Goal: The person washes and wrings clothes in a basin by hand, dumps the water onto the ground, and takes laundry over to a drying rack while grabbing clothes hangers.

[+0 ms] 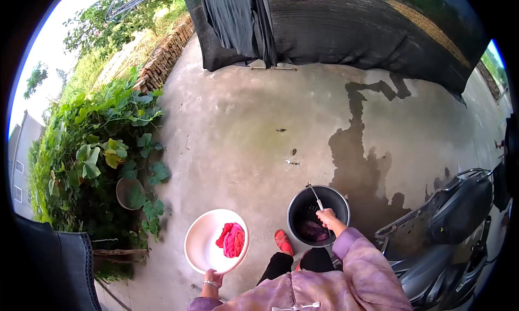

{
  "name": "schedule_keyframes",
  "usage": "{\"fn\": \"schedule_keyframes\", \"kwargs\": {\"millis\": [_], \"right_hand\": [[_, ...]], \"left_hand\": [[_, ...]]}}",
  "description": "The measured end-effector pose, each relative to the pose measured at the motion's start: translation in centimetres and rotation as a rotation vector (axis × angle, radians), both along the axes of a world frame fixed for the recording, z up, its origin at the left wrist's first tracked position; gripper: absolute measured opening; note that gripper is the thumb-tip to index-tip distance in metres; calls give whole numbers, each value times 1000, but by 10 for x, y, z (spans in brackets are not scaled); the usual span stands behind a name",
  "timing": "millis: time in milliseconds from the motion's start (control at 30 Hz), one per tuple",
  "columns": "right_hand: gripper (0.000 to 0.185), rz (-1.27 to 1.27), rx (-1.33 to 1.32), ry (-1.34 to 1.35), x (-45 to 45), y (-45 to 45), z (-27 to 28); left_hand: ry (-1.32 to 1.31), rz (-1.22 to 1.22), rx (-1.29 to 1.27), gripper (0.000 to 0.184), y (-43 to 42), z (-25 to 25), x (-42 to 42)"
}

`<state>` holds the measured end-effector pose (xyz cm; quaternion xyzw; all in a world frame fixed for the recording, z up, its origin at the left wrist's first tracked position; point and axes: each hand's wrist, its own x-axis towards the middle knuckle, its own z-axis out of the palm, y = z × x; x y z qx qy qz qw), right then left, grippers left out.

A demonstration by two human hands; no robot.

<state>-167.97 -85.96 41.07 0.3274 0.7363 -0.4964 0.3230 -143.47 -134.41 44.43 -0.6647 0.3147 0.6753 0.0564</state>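
My left hand is closed on the near rim of a white basin, and a wristband shows on that wrist. Bunched red and pink cloth lies in the basin's right half. On my other side, my right hand grips the pale handle of a black bucket. Dark purplish cloth sits low inside the bucket; its exact shape is hard to make out. The bucket is just in front of my feet, one of which shows a red sandal.
A parked motorbike stands close on my right. Water has left a dark wet patch on the concrete. Leafy vines and a brick stack line the left. A black sheet hangs across the far side.
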Motion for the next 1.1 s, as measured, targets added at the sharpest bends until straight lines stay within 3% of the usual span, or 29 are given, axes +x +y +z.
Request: {"fn": "schedule_keyframes", "kwargs": {"millis": [33, 200, 233, 333, 433, 600, 767, 800, 867, 1000, 1100], "right_hand": [[22, -7, 35, 67, -14, 4, -7], [23, 109, 226, 48, -105, 40, 0], [28, 144, 227, 12, -120, 44, -9], [34, 260, 340, 242, -139, 48, -60], [37, 285, 248, 210, -161, 50, -82], [31, 374, 391, 311, -175, 33, -123], [22, 488, 380, 300, -148, 9, -150], [24, 468, 253, 259, -142, 3, -163], [25, 651, 453, 302, -134, -11, -191], [27, 769, 456, 346, -164, -13, -231], [27, 776, 258, 398, -178, 7, -265]], "left_hand": [[-27, -19, 23, 29, -15, -18, -8], [-8, -25, -11, 27, 10, 12, -88], [-18, -14, -31, 26, 14, 9, -98], [-88, 25, -121, 17, 34, 15, -137], [-101, 57, -65, 16, 41, -14, -160], [-176, 87, -73, 15, 48, -52, -203], [-133, 64, -33, 24, 42, -127, -223], [-143, 93, -64, 25, 43, -145, -227], [-129, 143, -34, 25, 41, -183, -234], [-93, 159, -29, 28, 50, -241, -261], [-89, 168, 20, 33, 36, -300, -259]]}}
